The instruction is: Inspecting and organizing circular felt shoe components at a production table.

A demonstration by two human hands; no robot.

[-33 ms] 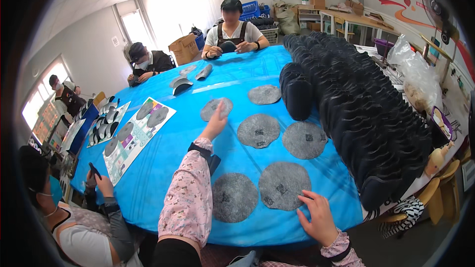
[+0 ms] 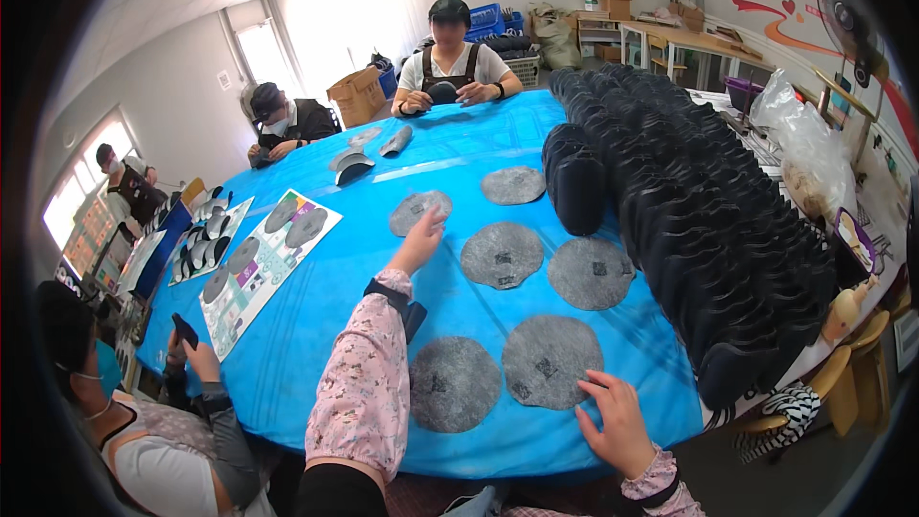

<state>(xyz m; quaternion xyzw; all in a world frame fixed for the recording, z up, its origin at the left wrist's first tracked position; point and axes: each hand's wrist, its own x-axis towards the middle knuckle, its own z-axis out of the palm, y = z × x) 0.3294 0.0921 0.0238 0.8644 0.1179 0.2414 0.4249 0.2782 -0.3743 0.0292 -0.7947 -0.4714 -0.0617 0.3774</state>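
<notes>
Out goes the left hand, near the centre of the frame, its fingers close together at the right edge of a grey disc; whether they pinch it or merely lie on it, one cannot tell. Down at lower right, the right hand is loosely spread, grasping nothing, fingertips at the right edge of a larger-looking grey disc at lower centre. Just left of that one sits a darker grey disc, flat on the blue table cover.

Up the middle now: two marked discs, a left one and a right one, side by side right of centre, with a plain disc above them. Hard against the right of the layout, a great bank of black curved pieces fills the right side, a short black stack at its left flank. Over at centre left, a printed sheet lies aslant with grey rounds on top.

And at top centre, a co-worker in a dark cap has both hands at a dark curved piece; at lower left, another person holds a dark object.
</notes>
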